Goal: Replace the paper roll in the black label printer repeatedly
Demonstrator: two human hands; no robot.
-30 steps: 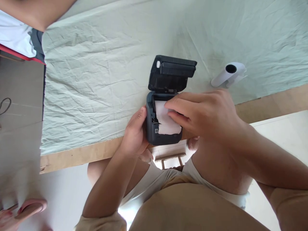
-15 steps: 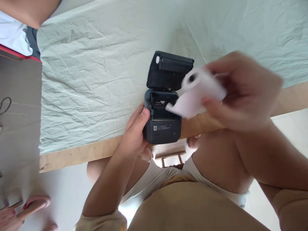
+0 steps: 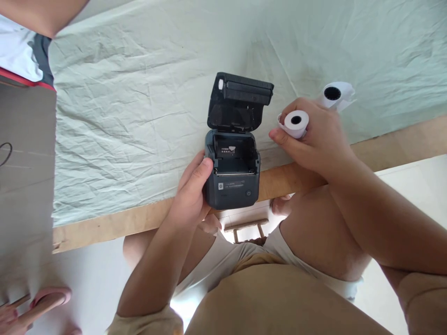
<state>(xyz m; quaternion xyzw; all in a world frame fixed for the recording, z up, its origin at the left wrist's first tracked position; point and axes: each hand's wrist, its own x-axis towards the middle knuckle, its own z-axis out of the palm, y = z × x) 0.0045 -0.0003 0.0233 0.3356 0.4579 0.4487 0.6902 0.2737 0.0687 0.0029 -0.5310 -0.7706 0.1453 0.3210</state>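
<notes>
My left hand is closed around the left side of a dark portable label printer, its thumb on the edge of the casing. The printer's lid is hinged up, and the paper bay shows no roll inside. My right hand grips a small white paper roll with a dark core, to the right of the printer and apart from it. Just behind that hand is a second white paper roll with a wider black core and a loose end; the hand partly hides it.
A pale green cloth covers the table, creased at the left. Its bare wooden edge runs along the front, near my knees. At the upper left another person's arm reaches in. Pinkish footwear shows on the floor at lower left.
My right hand has moved the small paper roll away from the printer's bay, down to the right. The second roll has come into sight behind it. My left hand still holds the printer.
</notes>
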